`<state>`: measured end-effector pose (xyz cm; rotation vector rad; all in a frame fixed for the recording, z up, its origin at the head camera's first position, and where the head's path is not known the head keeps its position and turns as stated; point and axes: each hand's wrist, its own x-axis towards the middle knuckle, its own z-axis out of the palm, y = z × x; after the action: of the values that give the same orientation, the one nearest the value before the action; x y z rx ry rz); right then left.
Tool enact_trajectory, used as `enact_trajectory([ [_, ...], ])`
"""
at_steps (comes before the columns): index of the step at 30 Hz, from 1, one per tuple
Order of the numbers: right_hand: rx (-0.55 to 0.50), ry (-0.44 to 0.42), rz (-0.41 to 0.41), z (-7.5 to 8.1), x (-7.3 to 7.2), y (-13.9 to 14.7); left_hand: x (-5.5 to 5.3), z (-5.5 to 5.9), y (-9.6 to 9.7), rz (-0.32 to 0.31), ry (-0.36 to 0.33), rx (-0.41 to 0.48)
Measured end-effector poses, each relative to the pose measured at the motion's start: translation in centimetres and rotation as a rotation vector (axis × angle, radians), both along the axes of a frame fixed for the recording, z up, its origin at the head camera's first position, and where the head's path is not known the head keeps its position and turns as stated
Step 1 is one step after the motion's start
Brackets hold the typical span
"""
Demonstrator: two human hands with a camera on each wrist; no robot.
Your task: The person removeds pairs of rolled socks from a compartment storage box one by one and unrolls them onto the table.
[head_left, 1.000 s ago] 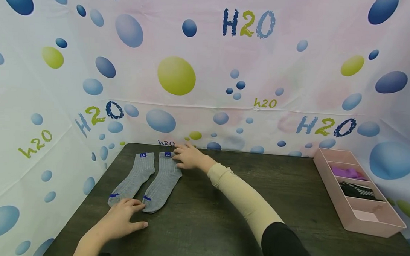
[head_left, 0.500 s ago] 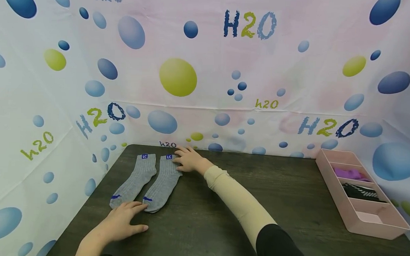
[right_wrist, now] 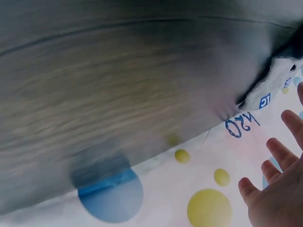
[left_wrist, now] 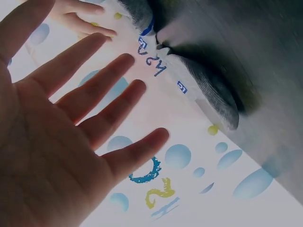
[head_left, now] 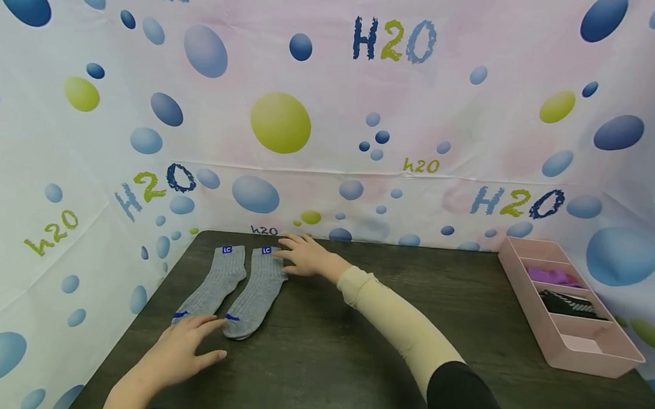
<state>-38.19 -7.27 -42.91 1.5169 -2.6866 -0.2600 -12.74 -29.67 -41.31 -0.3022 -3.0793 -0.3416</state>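
The left sock (head_left: 216, 285) and the right sock (head_left: 258, 298), both grey and ribbed, lie flat side by side on the left part of a dark table (head_left: 383, 327), cuffs toward the far edge and toes toward the person. Each cuff bears a blue label, each toe a short blue mark. The left hand (head_left: 173, 352) is at the toe of the left sock, partly covering it; its fingers are straight and spread, the palm bare in the left wrist view, with nothing held. The right hand (head_left: 306, 256) is at the outer edge of the right sock's cuff, fingers extended and fanned apart, likewise holding nothing — whether either hand touches the fabric cannot be told. A cream sleeve (head_left: 405, 318), black higher up, covers the right arm. At the table's right side, well apart from the socks, stands a pink box (head_left: 535, 308) with four compartments in a row; the second from the back contains a purple cloth (head_left: 555, 276), the third a black-and-white cloth (head_left: 570, 304).
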Motion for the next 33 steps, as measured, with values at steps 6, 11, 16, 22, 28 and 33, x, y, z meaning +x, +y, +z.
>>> enact_trajectory([
  [6, -0.013, 0.015, 0.005, 0.6, 1.4, 3.1, 0.3, 0.2, -0.2, -0.036, 0.153, -0.055],
  [11, -0.03, 0.002, 0.003, 0.8, 3.0, 6.3, 0.1, 0.6, -0.4, -0.054, 0.201, -0.102],
  [16, -0.025, 0.01, 0.019, 0.6, 4.6, 9.5, -0.6, 1.0, -0.8, -0.107, 0.296, -0.129],
  [22, -0.037, -0.023, 0.01, 0.8, 6.5, 13.3, -2.2, 1.2, -1.3, -0.25, 0.483, -0.178],
  [28, -0.114, -0.045, -0.023, 1.6, 8.4, 17.3, -4.4, 1.5, -1.1, -0.417, 0.631, -0.163],
  [33, -0.217, -0.025, -0.083, 2.0, 9.8, 21.4, -6.4, 1.8, 0.1, -0.527, 0.721, -0.135],
])
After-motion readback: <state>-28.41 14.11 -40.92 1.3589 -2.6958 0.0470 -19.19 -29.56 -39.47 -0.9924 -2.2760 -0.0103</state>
